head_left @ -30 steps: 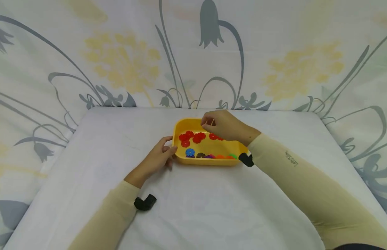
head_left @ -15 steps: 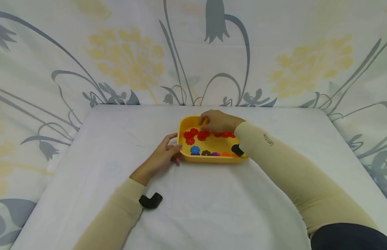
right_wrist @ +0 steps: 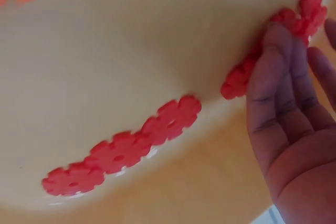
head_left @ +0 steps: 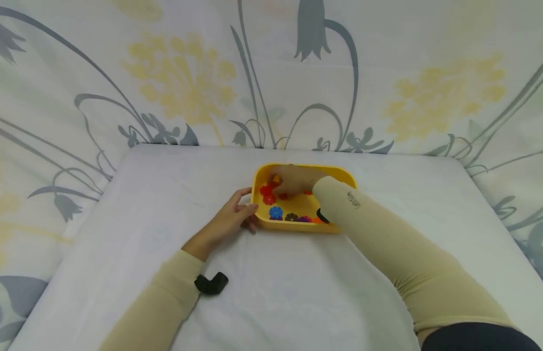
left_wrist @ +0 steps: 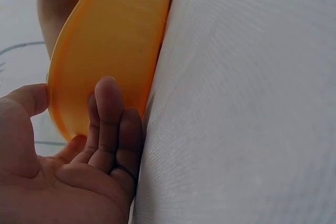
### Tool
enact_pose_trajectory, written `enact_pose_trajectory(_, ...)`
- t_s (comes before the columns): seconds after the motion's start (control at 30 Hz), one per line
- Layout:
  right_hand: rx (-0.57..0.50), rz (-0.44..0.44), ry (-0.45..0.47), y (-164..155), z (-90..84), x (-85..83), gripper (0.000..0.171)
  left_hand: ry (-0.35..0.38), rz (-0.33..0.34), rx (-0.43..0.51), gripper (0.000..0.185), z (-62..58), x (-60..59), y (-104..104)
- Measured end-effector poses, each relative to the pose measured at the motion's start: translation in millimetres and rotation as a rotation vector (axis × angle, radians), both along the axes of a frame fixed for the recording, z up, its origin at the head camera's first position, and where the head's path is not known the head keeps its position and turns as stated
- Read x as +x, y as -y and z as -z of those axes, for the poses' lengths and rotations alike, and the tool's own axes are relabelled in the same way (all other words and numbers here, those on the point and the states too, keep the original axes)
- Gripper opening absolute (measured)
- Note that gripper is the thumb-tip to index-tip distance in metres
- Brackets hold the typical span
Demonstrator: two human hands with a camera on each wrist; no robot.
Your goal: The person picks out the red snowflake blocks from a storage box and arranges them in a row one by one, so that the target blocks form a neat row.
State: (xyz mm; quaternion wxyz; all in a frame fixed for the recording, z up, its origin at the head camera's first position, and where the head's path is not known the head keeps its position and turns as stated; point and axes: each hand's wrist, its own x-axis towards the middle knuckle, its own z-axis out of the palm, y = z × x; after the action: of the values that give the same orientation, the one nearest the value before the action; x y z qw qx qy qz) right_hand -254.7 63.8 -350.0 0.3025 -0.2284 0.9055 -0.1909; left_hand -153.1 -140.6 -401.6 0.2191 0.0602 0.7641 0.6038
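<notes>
- My left hand (head_left: 229, 220) steadies the yellow tray (head_left: 348, 176) at its left wall: thumb on the rim, straight fingers (left_wrist: 107, 114) pressed against the outside, nothing pinched.
- My right hand (head_left: 293, 179) reaches inside the tray, fingers extended over the red flower discs (head_left: 268, 194) near the far-left corner.
- In the right wrist view, my fingertips (right_wrist: 275, 51) touch one red disc (right_wrist: 239, 80) lying against the tray floor. I cannot tell whether the thumb closes on it; the grip reads as apart, not yet clamped.
- A chain of red discs (right_wrist: 123, 150) lies beside the hand, apart from the fingers.
- Risk: the discs are thin and flat, so fingertips may slide over them without lifting one. Cause: no edge raised off the smooth floor.
- Risk: joined discs may come up together. Cause: interlocked notches.
- Risk: the tray may slide on the white sheet (head_left: 271, 292) if my left hand eases its press.
- The blue disc (head_left: 276, 212) and darker ones lie along the near wall, well clear of my fingers.
</notes>
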Motion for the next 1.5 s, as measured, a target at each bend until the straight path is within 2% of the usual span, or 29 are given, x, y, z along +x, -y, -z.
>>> enact_pose_trajectory(0.17,-0.003,-0.037,-0.04,8,2.3,2.0,0.027,-0.007,0.021,0.032,0.058,2.9,-2.2,0)
enact_pose_trajectory(0.33,-0.002,-0.044,-0.085,14,3.2,0.9,0.023,-0.007,0.012,0.029,0.058,0.8,-2.7,1)
enact_pose_trajectory(0.6,0.022,-0.018,0.006,16,2.7,0.9,0.028,0.02,0.003,0.029,0.057,2.5,-2.3,2)
enact_pose_trajectory(0.83,-0.012,-0.052,0.076,15,-1.0,-1.6,0.014,0.009,0.019,0.035,0.058,4.8,-1.9,4)
enact_pose_trajectory(0.93,-0.015,-0.054,0.078,11,-7.3,-2.4,0.011,0.008,0.031,0.04,0.057,3.9,-1.6,5)
enact_pose_trajectory(1.1,-0.035,-0.068,-0.031,2,-24.1,-1.0,0.011,-0.008,0.034,0.034,0.058,2.8,-3.0,6)
enact_pose_trajectory(1.23,-0.143,-0.037,-0.147,-11,-35.1,8.2,0.011,0.016,0.026,0.009,0.058,2.3,-2.2,7)
enact_pose_trajectory(1.43,-0.384,0.142,-0.309,-33,-54.8,46.9,0.012,0.024,0.045,0.0,0.058,3.4,-3.6,7)
enact_pose_trajectory(1.5,-0.47,0.178,-0.357,-39,-54.8,62.9,0.012,0.03,0.057,-0.008,0.059,2.4,-4.9,7)
